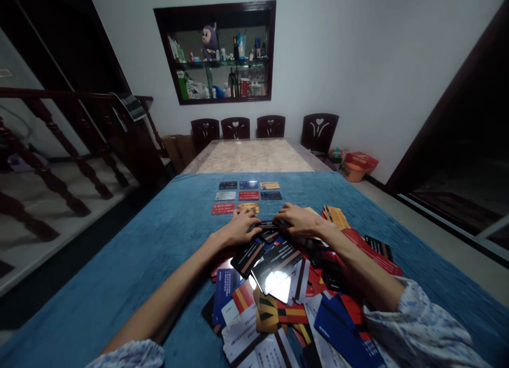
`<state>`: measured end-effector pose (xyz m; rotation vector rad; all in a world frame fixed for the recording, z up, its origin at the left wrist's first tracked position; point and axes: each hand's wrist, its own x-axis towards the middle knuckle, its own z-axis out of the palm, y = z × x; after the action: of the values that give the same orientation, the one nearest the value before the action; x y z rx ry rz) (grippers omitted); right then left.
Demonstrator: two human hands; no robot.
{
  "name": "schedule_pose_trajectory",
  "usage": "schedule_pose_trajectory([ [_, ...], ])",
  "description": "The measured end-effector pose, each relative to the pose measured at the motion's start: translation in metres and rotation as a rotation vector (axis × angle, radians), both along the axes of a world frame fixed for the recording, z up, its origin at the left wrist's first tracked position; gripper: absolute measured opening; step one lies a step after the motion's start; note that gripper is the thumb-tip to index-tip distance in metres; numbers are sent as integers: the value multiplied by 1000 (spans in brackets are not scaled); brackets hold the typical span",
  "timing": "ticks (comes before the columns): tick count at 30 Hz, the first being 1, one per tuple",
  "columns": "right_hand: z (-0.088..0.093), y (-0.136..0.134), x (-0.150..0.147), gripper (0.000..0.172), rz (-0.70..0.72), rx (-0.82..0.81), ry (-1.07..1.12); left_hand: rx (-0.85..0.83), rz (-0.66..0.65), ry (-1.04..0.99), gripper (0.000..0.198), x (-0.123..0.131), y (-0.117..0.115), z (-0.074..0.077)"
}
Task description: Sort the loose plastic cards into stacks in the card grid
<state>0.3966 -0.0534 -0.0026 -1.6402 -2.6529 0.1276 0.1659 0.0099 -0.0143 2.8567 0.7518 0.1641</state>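
Note:
A big loose heap of plastic cards (pixel 286 299) in many colours covers the near part of a blue cloth (pixel 151 251). My left hand (pixel 240 226) and my right hand (pixel 299 219) lie side by side at the heap's far edge, fingers curled down, and between them they pinch a dark card (pixel 269 226). Just beyond the hands, several cards (pixel 246 195) lie face up in tidy rows of three on the cloth. An orange card (pixel 336 215) pokes out to the right of my right hand.
The cloth covers the near half of a long table; its bare marbled top (pixel 250 156) runs to several dark chairs (pixel 270 126) at the far end. A wall niche (pixel 218 52) holds bottles and a plush toy. A stair railing (pixel 59 145) stands left, red basins (pixel 358 165) right.

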Motion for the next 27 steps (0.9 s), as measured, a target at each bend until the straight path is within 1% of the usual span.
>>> schedule_pose_trajectory([
  [6, 6, -2, -3, 29, -7, 27, 4, 24, 11, -28, 30, 1, 2, -1],
  [13, 12, -5, -10, 26, -62, 162, -8, 62, 39, -102, 28, 3, 8, -3],
  [19, 5, -3, -11, 27, -117, 264, 45, 29, 104, -214, 25, 3, 12, -8],
  [23, -1, -1, -12, 26, -153, 304, 71, 11, 92, -288, 24, 2, 16, -12],
  [27, -3, -1, -14, 27, -220, 300, 74, -9, 83, -332, 25, 2, 20, -16],
])
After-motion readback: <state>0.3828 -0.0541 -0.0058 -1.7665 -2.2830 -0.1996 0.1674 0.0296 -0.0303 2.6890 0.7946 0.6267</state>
